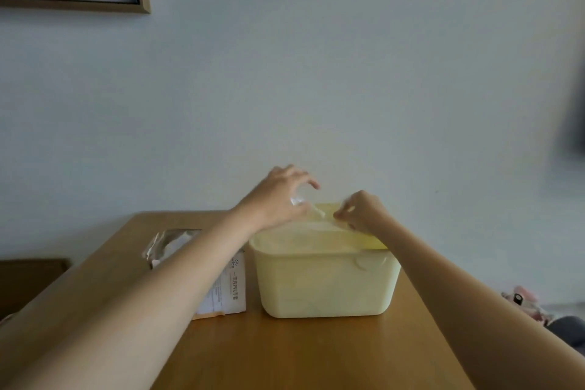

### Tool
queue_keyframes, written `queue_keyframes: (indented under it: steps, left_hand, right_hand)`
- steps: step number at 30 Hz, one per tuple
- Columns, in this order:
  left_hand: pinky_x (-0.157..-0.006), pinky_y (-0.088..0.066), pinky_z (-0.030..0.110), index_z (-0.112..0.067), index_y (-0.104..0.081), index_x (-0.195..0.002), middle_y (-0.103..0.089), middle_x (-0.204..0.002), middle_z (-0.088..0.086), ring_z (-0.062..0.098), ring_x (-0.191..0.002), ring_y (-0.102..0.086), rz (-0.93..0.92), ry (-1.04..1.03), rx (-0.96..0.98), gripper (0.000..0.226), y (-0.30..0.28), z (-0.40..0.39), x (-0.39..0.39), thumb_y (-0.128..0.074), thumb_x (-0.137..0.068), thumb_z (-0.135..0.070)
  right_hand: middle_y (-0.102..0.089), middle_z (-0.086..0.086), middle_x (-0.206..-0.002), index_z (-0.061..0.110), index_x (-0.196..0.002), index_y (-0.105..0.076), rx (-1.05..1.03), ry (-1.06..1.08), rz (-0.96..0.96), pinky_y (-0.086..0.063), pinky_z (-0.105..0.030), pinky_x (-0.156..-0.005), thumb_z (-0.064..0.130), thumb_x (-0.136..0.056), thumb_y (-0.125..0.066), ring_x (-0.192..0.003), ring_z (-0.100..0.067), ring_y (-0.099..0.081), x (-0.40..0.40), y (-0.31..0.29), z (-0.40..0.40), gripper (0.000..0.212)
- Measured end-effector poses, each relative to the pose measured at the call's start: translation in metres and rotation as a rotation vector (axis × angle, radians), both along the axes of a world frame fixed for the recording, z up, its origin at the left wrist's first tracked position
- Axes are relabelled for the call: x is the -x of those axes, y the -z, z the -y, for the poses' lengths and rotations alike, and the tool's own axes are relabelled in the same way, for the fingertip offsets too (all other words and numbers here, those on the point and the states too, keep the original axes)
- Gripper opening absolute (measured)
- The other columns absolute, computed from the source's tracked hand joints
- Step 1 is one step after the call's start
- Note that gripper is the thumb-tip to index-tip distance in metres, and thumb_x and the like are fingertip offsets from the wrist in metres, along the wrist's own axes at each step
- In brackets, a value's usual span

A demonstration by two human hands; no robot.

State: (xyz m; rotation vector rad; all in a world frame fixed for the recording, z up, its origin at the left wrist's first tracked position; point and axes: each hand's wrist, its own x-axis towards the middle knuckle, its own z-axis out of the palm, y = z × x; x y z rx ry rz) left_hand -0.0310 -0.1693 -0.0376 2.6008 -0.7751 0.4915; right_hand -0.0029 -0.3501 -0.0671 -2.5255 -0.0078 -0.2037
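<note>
Head view: both forearms reach forward over the wooden table (pixel 285 351). The left hand (pixel 278 196) arches with its fingers curved and pinches one crumpled end of a clear plastic film (pixel 318 210). The right hand (pixel 364 210), fingers curled tight, pinches the other end. The film stretches between them (blurred) just above the far rim of the pale yellow bin (pixel 326 282), which stands beside a white packet (pixel 235 285).

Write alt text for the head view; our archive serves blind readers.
The left hand and the right hand pinch a thin clear plastic piece between them above a pale yellow tub on a wooden table. A white packet lies beside the tub.
</note>
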Motion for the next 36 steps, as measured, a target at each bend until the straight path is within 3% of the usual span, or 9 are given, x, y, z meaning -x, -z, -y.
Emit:
queue_keyframes:
  steps: [6, 14, 17, 19, 22, 27, 30, 32, 36]
  left_hand:
    - [-0.092, -0.04, 0.025, -0.022, -0.035, -0.143, -0.047, -0.137, 0.003, 0.021, -0.12, -0.049, -0.512, -0.074, -0.513, 0.051, 0.028, 0.019, -0.02, -0.05, -0.094, -0.015]
    - [-0.104, -0.042, 0.037, -0.028, -0.011, -0.15, -0.033, -0.149, 0.001, 0.022, -0.127, -0.044, -0.707, -0.158, -0.631, 0.07, 0.044, 0.014, -0.045, -0.05, -0.094, -0.022]
    - [-0.105, -0.04, 0.036, -0.024, -0.009, -0.151, -0.032, -0.149, 0.004, 0.022, -0.13, -0.04, -0.71, -0.129, -0.593, 0.072, 0.046, 0.02, -0.046, -0.052, -0.093, -0.019]
    - [-0.106, -0.04, 0.036, -0.025, -0.008, -0.151, -0.032, -0.15, 0.004, 0.023, -0.131, -0.04, -0.713, -0.124, -0.581, 0.072, 0.047, 0.023, -0.048, -0.051, -0.094, -0.016]
    - [-0.105, -0.039, 0.036, -0.031, -0.011, -0.15, -0.028, -0.152, 0.0, 0.023, -0.133, -0.038, -0.743, -0.173, -0.593, 0.063, 0.049, 0.024, -0.048, -0.043, -0.097, -0.018]
    - [-0.107, -0.032, 0.039, -0.034, -0.025, -0.147, -0.027, -0.153, -0.003, 0.024, -0.135, -0.034, -0.753, -0.223, -0.643, 0.051, 0.052, 0.027, -0.043, -0.032, -0.097, -0.044]
    - [-0.104, -0.04, 0.035, -0.032, -0.023, -0.148, -0.03, -0.152, -0.002, 0.023, -0.132, -0.041, -0.801, -0.189, -0.522, 0.051, 0.039, 0.028, -0.034, -0.038, -0.099, -0.025]
    - [-0.086, -0.05, 0.028, -0.029, -0.027, -0.146, -0.04, -0.145, 0.0, 0.023, -0.118, -0.054, -0.785, -0.159, -0.325, 0.053, 0.028, 0.018, -0.029, -0.046, -0.098, -0.022]
    - [-0.059, -0.056, 0.024, -0.01, -0.057, -0.122, -0.062, -0.112, 0.009, 0.019, -0.076, -0.067, -0.655, -0.089, 0.252, 0.028, 0.008, -0.015, -0.008, -0.048, -0.096, -0.007]
  right_hand:
    - [-0.057, -0.006, -0.085, 0.007, -0.097, -0.062, 0.3, -0.002, -0.051, -0.046, -0.027, -0.069, 0.025, -0.09, -0.057, -0.075, -0.023, -0.057, -0.006, 0.008, 0.004, 0.02]
    - [-0.056, -0.008, -0.116, 0.009, -0.116, -0.052, 0.803, -0.042, 0.205, -0.04, -0.03, -0.078, 0.031, -0.091, -0.058, -0.111, -0.026, -0.052, 0.006, -0.019, 0.0, 0.034]
    - [-0.053, -0.006, -0.121, 0.013, -0.121, -0.052, 0.746, -0.232, 0.374, -0.043, -0.031, -0.085, 0.026, -0.091, -0.059, -0.115, -0.024, -0.047, 0.01, -0.02, -0.014, 0.034]
    - [-0.054, -0.004, -0.123, 0.017, -0.125, -0.053, 0.595, -0.355, 0.062, -0.046, -0.031, -0.081, 0.029, -0.088, -0.063, -0.109, -0.024, -0.055, 0.01, -0.016, -0.019, 0.04]
    - [-0.047, -0.008, -0.136, 0.014, -0.137, -0.044, 0.744, -0.307, -0.466, -0.043, -0.031, -0.083, 0.022, -0.094, -0.052, -0.116, -0.028, -0.054, 0.002, -0.002, -0.011, 0.044]
    - [-0.044, -0.005, -0.141, 0.021, -0.138, -0.044, 0.798, -0.239, -0.607, -0.038, -0.035, -0.095, 0.025, -0.093, -0.046, -0.123, -0.027, -0.047, -0.003, 0.012, 0.003, 0.045]
    - [-0.042, -0.009, -0.142, 0.012, -0.141, -0.038, 0.703, -0.244, -0.611, -0.041, -0.033, -0.095, 0.024, -0.097, -0.046, -0.124, -0.028, -0.048, 0.005, -0.003, -0.003, 0.047]
    - [-0.051, -0.011, -0.133, 0.01, -0.138, -0.042, 0.633, -0.219, -0.513, -0.047, -0.031, -0.087, 0.032, -0.092, -0.056, -0.113, -0.028, -0.057, 0.011, -0.013, -0.009, 0.053]
    - [-0.062, -0.009, -0.116, 0.009, -0.118, -0.059, 0.565, -0.254, 0.084, -0.046, -0.032, -0.084, 0.034, -0.092, -0.056, -0.105, -0.027, -0.059, 0.02, -0.032, -0.049, 0.037]
